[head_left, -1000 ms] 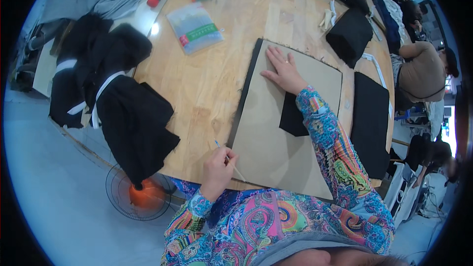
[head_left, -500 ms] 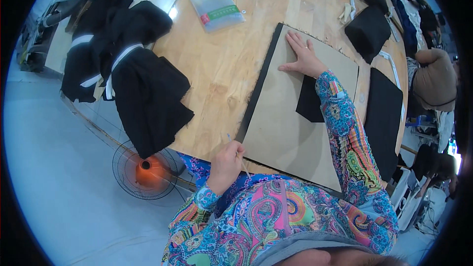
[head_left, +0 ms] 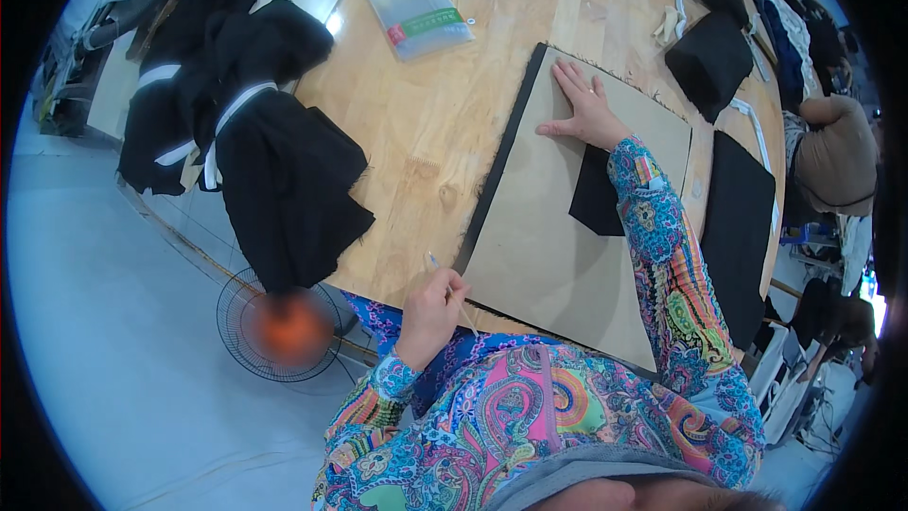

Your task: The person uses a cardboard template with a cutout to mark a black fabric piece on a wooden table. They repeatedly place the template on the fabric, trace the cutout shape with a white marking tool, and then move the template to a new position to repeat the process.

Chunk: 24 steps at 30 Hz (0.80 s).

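Observation:
A large beige card pattern (head_left: 544,237) lies flat over black fabric (head_left: 499,147), whose frayed edge shows along the left and far sides. More black shows through a cutout in the card, partly covered by my right sleeve. My right hand (head_left: 588,116) rests on the card's far part, palm down with fingers stretched and thumb out to the left. By the card's near left corner, my left hand (head_left: 431,314) is closed around a thin pen-like stick (head_left: 462,308). One end of the stick points up past my fingers and the other hangs toward my lap.
Black garment pieces with white bands (head_left: 284,170) hang over the table's left edge, above an orange fan (head_left: 288,326). A clear plastic packet (head_left: 421,24) lies at the far side. Folded black cloth (head_left: 709,61) and a long black piece (head_left: 738,218) lie right. Another person (head_left: 832,156) is beyond.
My left hand has shifted slightly left and away from me, and the stick has tilted a little with it. My right hand stays on the card.

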Available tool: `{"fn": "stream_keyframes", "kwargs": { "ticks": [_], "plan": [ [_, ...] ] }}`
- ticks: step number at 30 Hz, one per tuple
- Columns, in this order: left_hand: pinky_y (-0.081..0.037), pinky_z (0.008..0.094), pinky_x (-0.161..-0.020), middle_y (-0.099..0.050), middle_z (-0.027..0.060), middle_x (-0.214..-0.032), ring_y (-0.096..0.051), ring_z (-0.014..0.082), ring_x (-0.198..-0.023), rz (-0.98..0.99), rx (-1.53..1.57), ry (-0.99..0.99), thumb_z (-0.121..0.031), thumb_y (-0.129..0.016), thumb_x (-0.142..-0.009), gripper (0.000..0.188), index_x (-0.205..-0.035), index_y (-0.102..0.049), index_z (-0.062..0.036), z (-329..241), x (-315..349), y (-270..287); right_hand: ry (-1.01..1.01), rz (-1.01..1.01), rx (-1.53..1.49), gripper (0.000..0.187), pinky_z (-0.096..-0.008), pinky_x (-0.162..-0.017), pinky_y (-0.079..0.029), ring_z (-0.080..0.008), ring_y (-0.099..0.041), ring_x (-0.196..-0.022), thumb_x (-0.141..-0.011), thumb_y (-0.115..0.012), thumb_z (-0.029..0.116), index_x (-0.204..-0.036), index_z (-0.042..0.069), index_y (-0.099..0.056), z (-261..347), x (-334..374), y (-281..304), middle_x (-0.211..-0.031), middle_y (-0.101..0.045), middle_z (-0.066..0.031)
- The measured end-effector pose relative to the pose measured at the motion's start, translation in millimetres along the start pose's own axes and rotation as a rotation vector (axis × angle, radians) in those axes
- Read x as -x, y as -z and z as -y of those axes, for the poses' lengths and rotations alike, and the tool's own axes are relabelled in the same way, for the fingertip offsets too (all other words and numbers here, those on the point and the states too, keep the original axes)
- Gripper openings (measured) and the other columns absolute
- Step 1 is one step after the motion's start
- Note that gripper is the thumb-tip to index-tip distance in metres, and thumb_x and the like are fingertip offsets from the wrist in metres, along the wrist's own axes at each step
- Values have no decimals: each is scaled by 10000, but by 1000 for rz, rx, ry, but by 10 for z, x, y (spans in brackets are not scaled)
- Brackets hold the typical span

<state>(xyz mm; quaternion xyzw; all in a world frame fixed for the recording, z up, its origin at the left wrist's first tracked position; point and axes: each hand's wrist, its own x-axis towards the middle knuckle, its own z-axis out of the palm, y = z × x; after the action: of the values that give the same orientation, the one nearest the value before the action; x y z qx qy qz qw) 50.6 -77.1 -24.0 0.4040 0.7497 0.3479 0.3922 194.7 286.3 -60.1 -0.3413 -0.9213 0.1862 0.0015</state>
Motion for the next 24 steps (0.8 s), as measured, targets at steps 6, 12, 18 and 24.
{"fn": "stream_keyframes", "kwargs": {
  "ticks": [6,12,18,24],
  "plan": [
    [-417,311,-544,-524,86,-646,-510,164,-575,-10,8,-10,-107,-651,-858,136,-861,-554,-11,18,-4,12,0,-3,-11,1196,-529,-1153,-22,-294,-98,-1459,-637,-706,699,-1486,22,-204,29,-1,5,-1562,-173,-157],
    [-421,325,-537,-520,92,-623,-515,181,-559,-7,-32,-31,-115,-660,-850,142,-854,-562,-13,8,-21,2,-9,-13,5,1160,-526,-1153,-31,-277,-114,-1459,-650,-723,662,-1477,14,-231,29,20,20,-1563,-178,-149],
    [-449,447,-665,-592,137,-859,-586,328,-802,20,-353,-9,-128,-674,-819,171,-909,-555,-46,-235,-63,88,-29,-1,-3,1170,-535,-1152,-38,-271,-111,-1459,-650,-695,700,-1482,26,-223,48,39,25,-1563,-175,-145],
    [-421,404,-921,-593,174,-1160,-501,351,-1142,93,-417,-629,-122,-728,-753,242,-900,-551,-47,-448,-539,-124,-31,23,6,1167,-559,-1145,-41,-282,-69,-1463,-657,-712,672,-1491,38,-197,75,29,40,-1562,-167,-156]
  ]
}}
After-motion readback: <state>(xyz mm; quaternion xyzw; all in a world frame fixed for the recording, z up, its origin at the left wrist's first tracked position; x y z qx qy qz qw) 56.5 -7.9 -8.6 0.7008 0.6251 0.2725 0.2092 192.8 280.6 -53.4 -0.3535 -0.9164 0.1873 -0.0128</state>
